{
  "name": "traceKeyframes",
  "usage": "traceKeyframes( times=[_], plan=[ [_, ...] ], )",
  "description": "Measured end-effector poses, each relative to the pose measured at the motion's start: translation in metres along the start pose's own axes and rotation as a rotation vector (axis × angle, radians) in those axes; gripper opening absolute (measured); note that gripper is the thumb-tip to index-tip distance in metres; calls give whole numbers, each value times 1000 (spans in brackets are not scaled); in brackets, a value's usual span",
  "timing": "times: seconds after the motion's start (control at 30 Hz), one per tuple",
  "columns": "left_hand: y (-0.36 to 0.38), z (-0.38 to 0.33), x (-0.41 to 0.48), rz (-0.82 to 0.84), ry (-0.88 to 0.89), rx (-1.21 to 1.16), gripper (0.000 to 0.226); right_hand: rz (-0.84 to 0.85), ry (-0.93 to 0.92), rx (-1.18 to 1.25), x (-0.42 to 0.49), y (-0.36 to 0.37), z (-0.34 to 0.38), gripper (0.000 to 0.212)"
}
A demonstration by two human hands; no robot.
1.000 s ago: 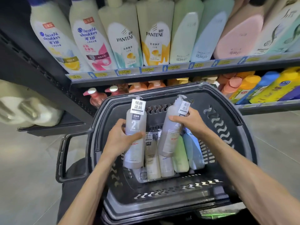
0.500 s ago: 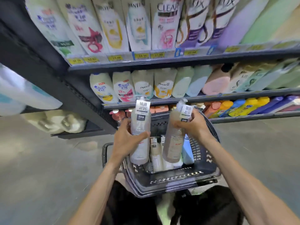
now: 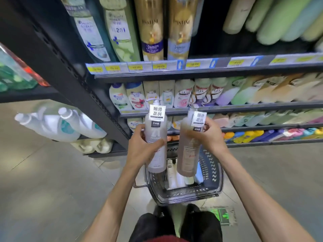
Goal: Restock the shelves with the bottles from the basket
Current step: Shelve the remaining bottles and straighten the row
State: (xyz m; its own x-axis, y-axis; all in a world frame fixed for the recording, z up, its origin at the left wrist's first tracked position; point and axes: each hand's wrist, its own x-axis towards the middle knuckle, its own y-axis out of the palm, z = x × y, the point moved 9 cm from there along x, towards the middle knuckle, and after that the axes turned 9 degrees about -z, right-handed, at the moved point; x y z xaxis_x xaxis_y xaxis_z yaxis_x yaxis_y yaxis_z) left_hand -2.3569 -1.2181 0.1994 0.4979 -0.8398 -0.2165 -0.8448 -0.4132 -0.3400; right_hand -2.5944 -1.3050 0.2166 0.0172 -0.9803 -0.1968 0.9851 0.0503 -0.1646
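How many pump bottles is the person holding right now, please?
2: the grey bottle upright in the left hand, the brownish bottle tilted in the right hand. No further held one seems hidden.

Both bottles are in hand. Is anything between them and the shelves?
Nothing visible: the left bottle and right bottle face the shelves across open air, above the basket. But the nearest rows look full; a dark gap shows right of the gold bottles.

Even, bright indoor light with soft shadows on the floor [image 3: 43, 180]. Wide-angle distortion bends the shelves [image 3: 209, 70] outward, and bottles toward the right and left edges smear into motion blur.
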Motion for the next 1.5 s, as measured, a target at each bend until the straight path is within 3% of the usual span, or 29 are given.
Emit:
traceKeyframes(
  times=[0.4,0.9,1.27,1.5],
  plan=[
    [-50,-103,-28,-81,116,-78,66,-38,-149,-74,-35,-26,129,48],
    [-51,-177,-36,-108,249,-54,62,-160,-277,28,-34,-71,181,50],
    [-21,-216,-18,-208,270,-73,72,-135,-332,130,28,-102,219,48],
    [-7,-230,-11,-280,247,-80,66,-263,-332,291,71,-128,230,50]
  ],
)
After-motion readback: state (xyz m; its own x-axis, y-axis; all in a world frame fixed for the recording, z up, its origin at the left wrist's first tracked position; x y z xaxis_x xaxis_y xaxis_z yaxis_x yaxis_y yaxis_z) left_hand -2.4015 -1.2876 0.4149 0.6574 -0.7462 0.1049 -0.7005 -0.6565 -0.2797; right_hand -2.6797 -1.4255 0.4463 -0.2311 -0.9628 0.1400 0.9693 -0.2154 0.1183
